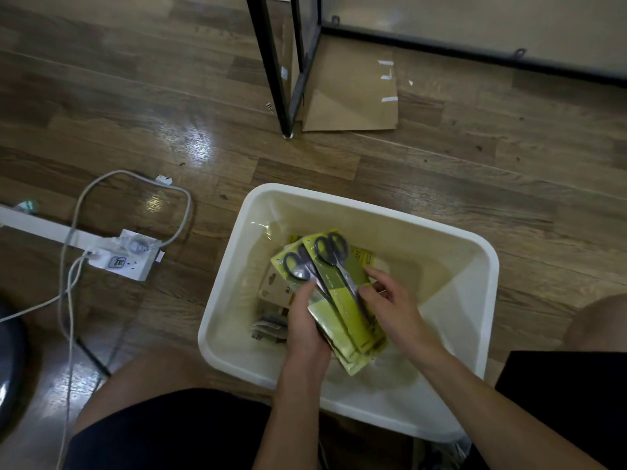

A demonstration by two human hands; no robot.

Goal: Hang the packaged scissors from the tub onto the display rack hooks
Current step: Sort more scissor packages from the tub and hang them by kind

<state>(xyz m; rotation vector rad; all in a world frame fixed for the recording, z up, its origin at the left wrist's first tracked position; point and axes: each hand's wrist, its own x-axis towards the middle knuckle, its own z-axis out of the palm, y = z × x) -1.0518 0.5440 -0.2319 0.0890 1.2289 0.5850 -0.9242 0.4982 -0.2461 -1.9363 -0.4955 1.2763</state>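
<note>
Wood floor [135,106], power strip [124,257], cardboard [353,96]

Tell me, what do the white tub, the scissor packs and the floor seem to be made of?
Tub: probably plastic, smooth, slightly translucent, with rounded moulded corners. Scissor packs, held by the left hand and right hand: yellow-green card under what looks like clear glossy film; dark handles, shiny metal-looking blades. Floor: wood-grain planks with a glossy sheen, either wood or laminate.
</note>
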